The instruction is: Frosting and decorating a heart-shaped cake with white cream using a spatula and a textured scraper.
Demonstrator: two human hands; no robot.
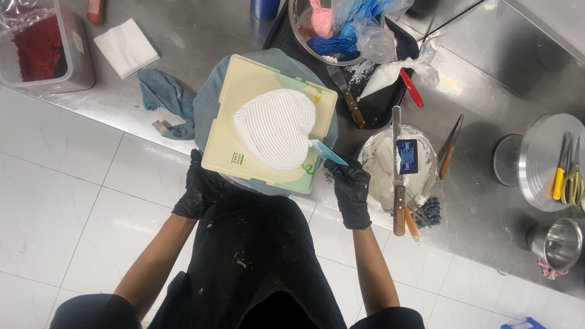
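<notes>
As the head camera looked straight down, a white heart-shaped cake with combed ridges (275, 128) sat on a cream square cake board (226, 135), which rested on a round blue-grey turntable (210, 97) at the near edge of the stainless-steel tabletop (201, 36). The black-gloved right hand (351, 187) had its grip clamped on a pale blue plastic scraper (326, 152), whose tip touched the cake's side near the pointed end. The black-gloved left hand (200, 189) was at the turntable's near rim beneath the board's corner; whether its grip was closed there could not be told. To the right stood a metal bowl of white cream (385, 176) with a wooden-handled palette knife (398, 183) laid across it. A crumpled blue cloth (167, 97) lay left of the turntable.
</notes>
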